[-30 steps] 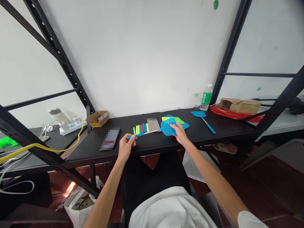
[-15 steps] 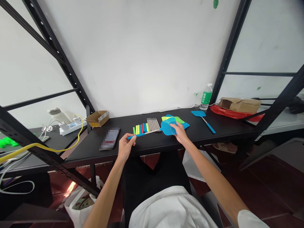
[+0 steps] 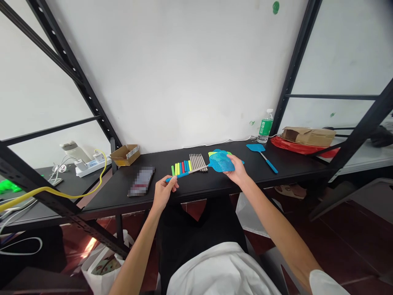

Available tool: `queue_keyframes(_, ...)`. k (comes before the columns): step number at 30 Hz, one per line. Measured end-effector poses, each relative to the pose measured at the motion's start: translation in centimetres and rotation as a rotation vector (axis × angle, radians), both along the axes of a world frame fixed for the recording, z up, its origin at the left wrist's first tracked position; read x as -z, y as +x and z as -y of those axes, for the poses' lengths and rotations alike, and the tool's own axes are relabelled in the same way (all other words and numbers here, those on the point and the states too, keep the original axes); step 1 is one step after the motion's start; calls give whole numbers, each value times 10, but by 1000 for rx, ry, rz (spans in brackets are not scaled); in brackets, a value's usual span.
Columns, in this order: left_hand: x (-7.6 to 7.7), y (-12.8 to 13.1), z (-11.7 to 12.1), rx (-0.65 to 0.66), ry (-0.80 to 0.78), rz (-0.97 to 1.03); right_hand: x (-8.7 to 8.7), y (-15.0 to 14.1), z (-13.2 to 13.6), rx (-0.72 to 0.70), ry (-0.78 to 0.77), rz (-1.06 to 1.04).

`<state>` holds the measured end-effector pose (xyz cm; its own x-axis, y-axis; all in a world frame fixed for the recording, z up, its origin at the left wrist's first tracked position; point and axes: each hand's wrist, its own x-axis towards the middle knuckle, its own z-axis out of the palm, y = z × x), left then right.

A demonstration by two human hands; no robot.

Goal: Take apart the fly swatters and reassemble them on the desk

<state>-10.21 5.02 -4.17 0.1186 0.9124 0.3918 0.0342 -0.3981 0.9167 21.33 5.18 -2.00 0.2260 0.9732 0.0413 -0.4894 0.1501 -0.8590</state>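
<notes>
A blue fly swatter with a metal rod is held up between both hands, just over the table. My left hand is closed on the blue handle. My right hand grips the far edge of the perforated head. Beyond it lie several coloured handles in green, yellow, red and blue, side by side, and a row of metal rods. A yellow-green swatter head peeks out behind the held head. Another blue fly swatter lies flat to the right, its head toward the wall.
On the black table are a phone, a small cardboard box and a water bottle. At right, a brown box rests on red plastic. A yellow cable and metal shelf posts stand at left.
My right hand has shifted slightly right and up along the swatter head, now holding its far edge. The head looks turned and covers more of the pile behind. My left hand keeps the handle.
</notes>
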Motion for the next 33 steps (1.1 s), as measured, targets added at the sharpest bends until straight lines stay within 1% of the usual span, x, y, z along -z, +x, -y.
queue_keyframes(5,0,-2,-1,24,-43,57,-12,-3,9,-113,99,-129)
queue_keyframes(9,0,-2,0,37,-41,51,-16,-3,13,-163,105,-268)
queue_keyframes(11,1,-1,0,31,-25,28,-16,-2,13,-178,113,-293)
queue_keyframes(15,0,-1,1,25,5,-43,-12,-1,9,-165,110,-247)
queue_keyframes(18,-2,-2,2,27,26,-97,-8,-1,7,-142,61,-175)
queue_keyframes(22,-3,-3,3,37,26,-113,-8,0,8,-153,47,-122)
queue_keyframes(25,-3,-2,4,41,15,-108,-14,4,12,-215,108,-151)
queue_keyframes(28,-6,0,6,49,37,-196,-21,3,18,-290,192,-172)
queue_keyframes(31,-8,3,9,64,69,-321,-25,-11,23,-405,276,-146)
queue_keyframes(33,-9,5,11,76,76,-366,-21,-27,25,-485,287,-105)
